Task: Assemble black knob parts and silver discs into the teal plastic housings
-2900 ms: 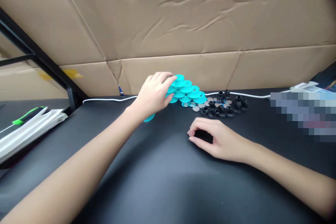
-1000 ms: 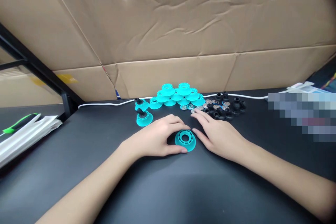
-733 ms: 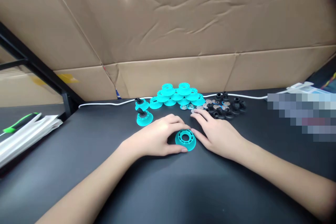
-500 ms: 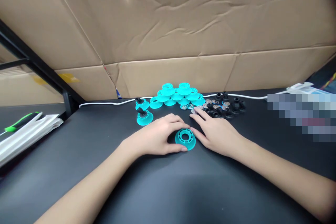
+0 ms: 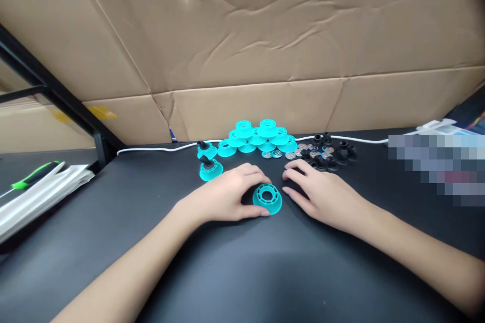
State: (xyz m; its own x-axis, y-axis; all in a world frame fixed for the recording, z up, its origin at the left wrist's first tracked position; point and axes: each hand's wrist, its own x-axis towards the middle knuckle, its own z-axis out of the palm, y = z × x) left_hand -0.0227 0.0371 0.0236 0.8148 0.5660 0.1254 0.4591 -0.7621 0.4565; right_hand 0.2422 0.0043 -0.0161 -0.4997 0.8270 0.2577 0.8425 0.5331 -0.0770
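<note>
A teal plastic wheel (image 5: 267,198) with a round centre hole lies flat on the black table (image 5: 242,272). My left hand (image 5: 227,197) grips its left side between thumb and fingers. My right hand (image 5: 322,194) rests just right of the wheel, apart from it. Its fingers are curled down, and anything under them is hidden. Behind the hands stands a pile of teal wheels (image 5: 261,135). A scatter of small silver bearings (image 5: 282,153) lies to the pile's right. Further right is a cluster of black hubs (image 5: 331,154).
Two teal wheels with black hubs fitted (image 5: 210,168) stand left of the pile. A white cable (image 5: 159,149) runs along the cardboard wall (image 5: 265,50). A green-handled tool (image 5: 36,172) and white bags (image 5: 41,194) lie far left beside a black frame post (image 5: 99,144).
My left hand brought a teal wheel from the pile to the table in front of me. My right hand reached to the bearings, then drew back with its fingers curled.
</note>
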